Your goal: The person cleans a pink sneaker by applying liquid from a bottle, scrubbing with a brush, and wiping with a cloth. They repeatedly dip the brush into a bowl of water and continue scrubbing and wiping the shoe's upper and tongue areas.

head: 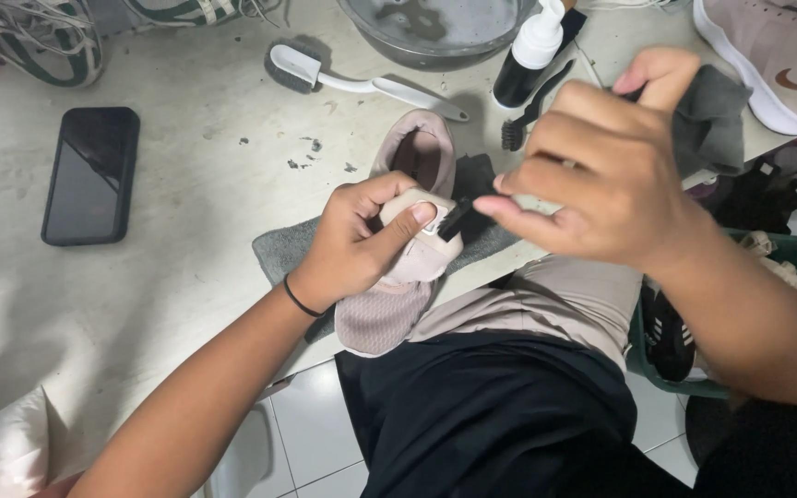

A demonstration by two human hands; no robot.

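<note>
Pale worktable (186, 231), left hand (357, 244) clamped on pink shoe (408, 267), right hand (601, 175) pinching black brush (458, 219).

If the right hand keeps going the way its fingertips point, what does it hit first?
Probably the small black piece at the pink shoe, which the left hand grips. The right hand points left at it, nearly touching, though depth is unclear.

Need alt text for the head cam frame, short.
Left hand grips a dusty-pink sneaker on a grey cloth at the table edge, while the right hand pinches a small black brush against it. A black phone, white-handled brush and metal basin lie beyond.
</note>
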